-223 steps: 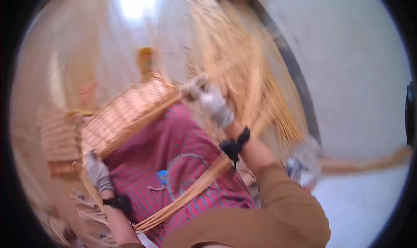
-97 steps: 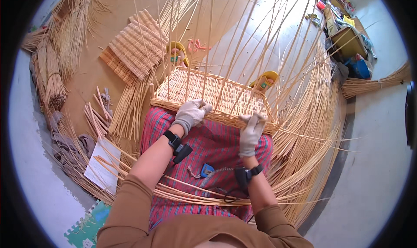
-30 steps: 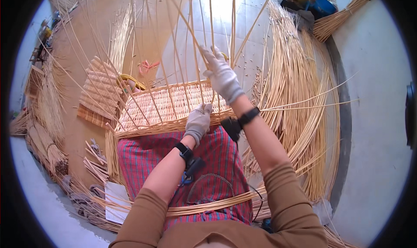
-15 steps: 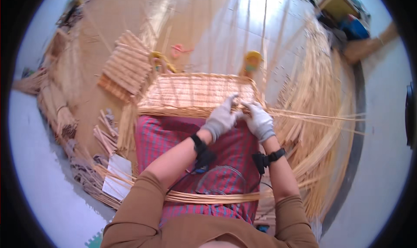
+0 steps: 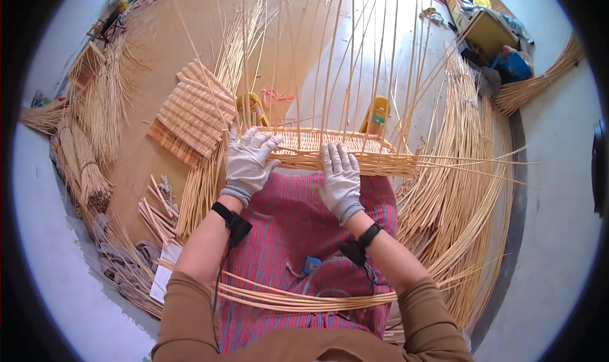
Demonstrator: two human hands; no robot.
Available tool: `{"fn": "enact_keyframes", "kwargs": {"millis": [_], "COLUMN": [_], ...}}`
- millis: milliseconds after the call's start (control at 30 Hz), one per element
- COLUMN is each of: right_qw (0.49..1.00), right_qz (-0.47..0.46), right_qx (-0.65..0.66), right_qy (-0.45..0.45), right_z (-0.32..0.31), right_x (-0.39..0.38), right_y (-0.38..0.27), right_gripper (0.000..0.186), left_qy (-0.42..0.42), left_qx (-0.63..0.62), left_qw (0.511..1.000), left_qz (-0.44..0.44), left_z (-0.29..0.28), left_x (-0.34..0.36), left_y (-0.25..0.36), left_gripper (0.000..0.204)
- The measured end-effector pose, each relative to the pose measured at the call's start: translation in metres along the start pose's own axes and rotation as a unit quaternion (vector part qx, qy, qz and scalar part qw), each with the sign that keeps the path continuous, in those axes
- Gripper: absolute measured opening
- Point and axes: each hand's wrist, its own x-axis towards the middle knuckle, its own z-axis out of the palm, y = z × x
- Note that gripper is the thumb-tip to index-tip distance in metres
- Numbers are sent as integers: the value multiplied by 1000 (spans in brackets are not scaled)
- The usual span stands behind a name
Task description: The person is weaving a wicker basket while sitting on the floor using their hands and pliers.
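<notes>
A shallow rectangular wicker basket (image 5: pixel 380 163) rests above my knees, with many long thin stakes standing up from its sides. My left hand (image 5: pixel 248 162), in a pale work glove, curls over its left end, thumb at the near side and fingers over the rim. My right hand (image 5: pixel 340 181), gloved alike, lies against the near wall with its fingers stretched up to the rim. From the basket's right end several loose weaving strands (image 5: pixel 472 164) trail out to the right. A red and blue striped cloth (image 5: pixel 288 213) covers my lap.
A band of rods (image 5: pixel 304 303) crosses my lap beside a small blue object (image 5: pixel 311 265). Woven panels (image 5: pixel 193 111) lie at left. Long reed piles (image 5: pixel 450 165) spread at right. Yellow footwear (image 5: pixel 377 116) shows beyond the basket. A blue container (image 5: pixel 514 65) stands far right.
Both hands have left the right corner: the left moved to the left end, the right to the near middle. The basket has shifted right and tipped, its inside showing less.
</notes>
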Motion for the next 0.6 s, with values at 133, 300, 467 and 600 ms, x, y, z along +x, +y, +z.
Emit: {"fn": "enact_keyframes", "kwargs": {"millis": [133,300,467,600], "right_qw": [996,991,991,992], "right_qz": [-3,-33,-48,-29], "right_qx": [-56,-84,-44,-24], "right_qy": [70,96,116,122], "right_z": [9,9,14,8], "right_x": [39,75,92,86], "right_y": [18,36,30,22], "right_gripper": [98,84,69,69], "left_qy": [-19,51,61,42], "left_qx": [-44,-75,-132,-181], "left_qw": [997,995,989,982], "left_qz": [60,46,25,8], "left_z": [-4,12,16,10], "left_x": [17,39,48,52], "left_y": [-11,-22,-30,-31], "left_gripper": [68,62,54,54]}}
